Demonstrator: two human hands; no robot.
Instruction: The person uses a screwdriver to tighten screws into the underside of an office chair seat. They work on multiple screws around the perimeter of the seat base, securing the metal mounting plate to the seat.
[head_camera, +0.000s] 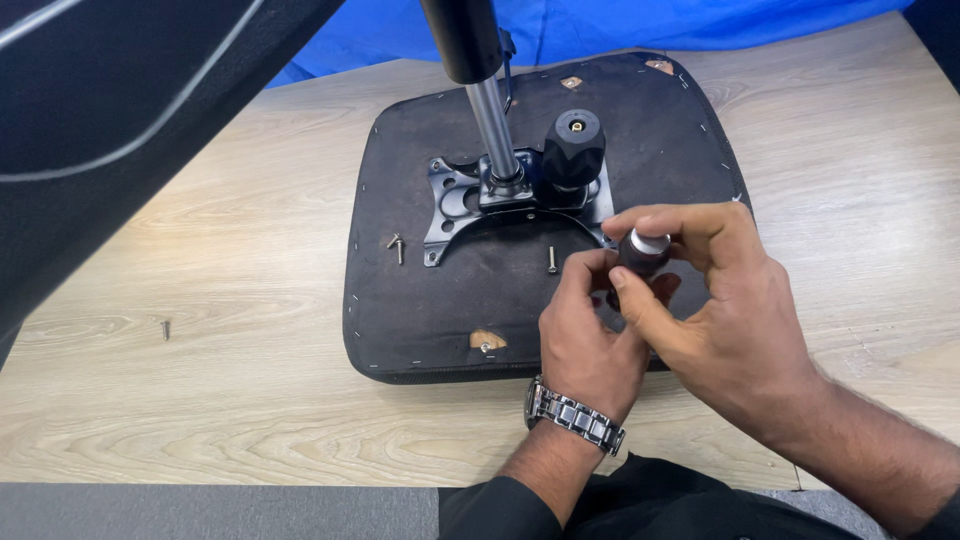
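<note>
An upturned black chair seat (420, 300) lies on the wooden table (200, 380). A dark metal mounting plate (455, 200) with a gas-lift cylinder (492, 120) and a black round knob (573, 148) sits on its middle. Both my hands hover over the seat's near right part. My right hand (730, 320) pinches a small dark cylindrical tool with a silver top (645, 252) between thumb and fingers. My left hand (585, 335), with a metal watch on the wrist, touches the same tool from below. A loose screw (551, 260) lies on the seat just left of my hands.
Two screws (397, 246) lie at the seat's left edge, and one small screw (165, 328) rests on the table farther left. A black chair backrest (110, 120) fills the upper left. Blue cloth (640, 25) hangs behind the table.
</note>
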